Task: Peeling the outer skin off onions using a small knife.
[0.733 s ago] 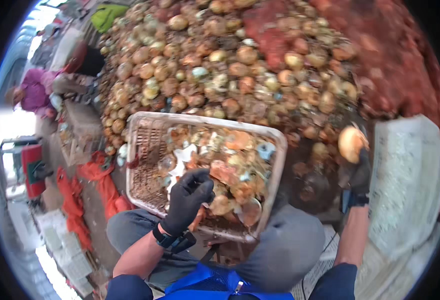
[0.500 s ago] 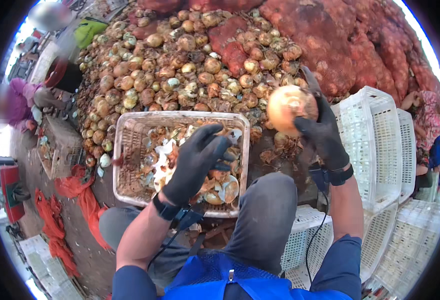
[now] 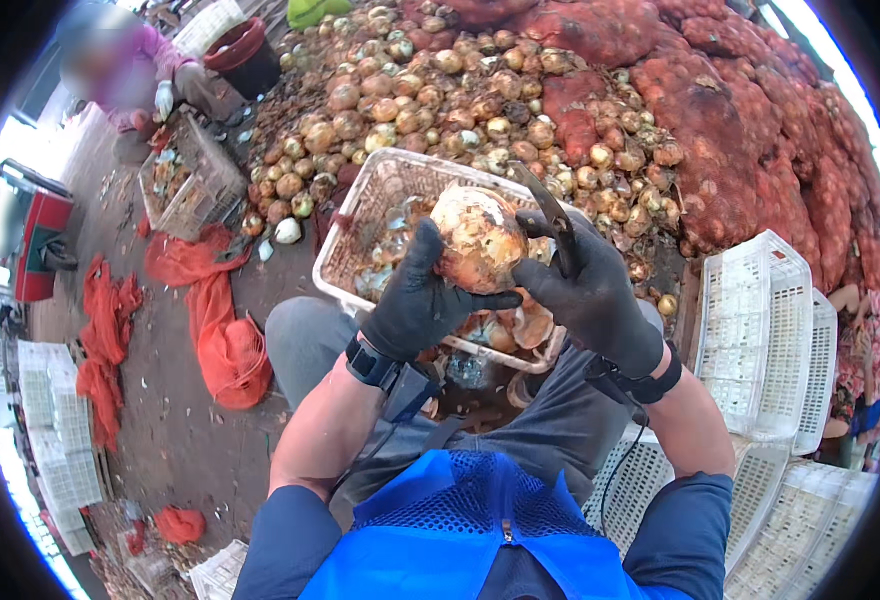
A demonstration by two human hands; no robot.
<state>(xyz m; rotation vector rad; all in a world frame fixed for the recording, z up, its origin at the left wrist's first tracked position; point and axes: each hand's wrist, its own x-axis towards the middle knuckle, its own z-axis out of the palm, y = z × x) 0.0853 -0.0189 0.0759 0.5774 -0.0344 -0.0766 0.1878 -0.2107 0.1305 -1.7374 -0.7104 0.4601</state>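
Note:
Over the crate between my knees, a large onion [image 3: 475, 240] with pale brown, partly torn skin is held up. My gloved left hand [image 3: 415, 300] cups it from the left and below, thumb up along its side. In my gloved right hand [image 3: 585, 290] is a dark-bladed knife [image 3: 550, 205], its blade pointing up and away beside the onion. Fingertips of that hand touch or nearly touch the onion's right side. Beneath, the whitish plastic crate [image 3: 338, 262] holds skins and onion pieces, partly hidden by my hands.
Beyond the crate spreads a heap of loose onions [image 3: 390, 105], with full red mesh sacks [image 3: 705, 130] behind and right. White crates [image 3: 755, 345] are stacked at my right. Red netting [image 3: 225, 335] lies on the floor at left. Another person [image 3: 125, 75] sits far left by a crate [image 3: 195, 185].
The onion has come from the right to the middle, and my left hand now grips it. The knife shows plainly in my right hand. The whole view has shifted.

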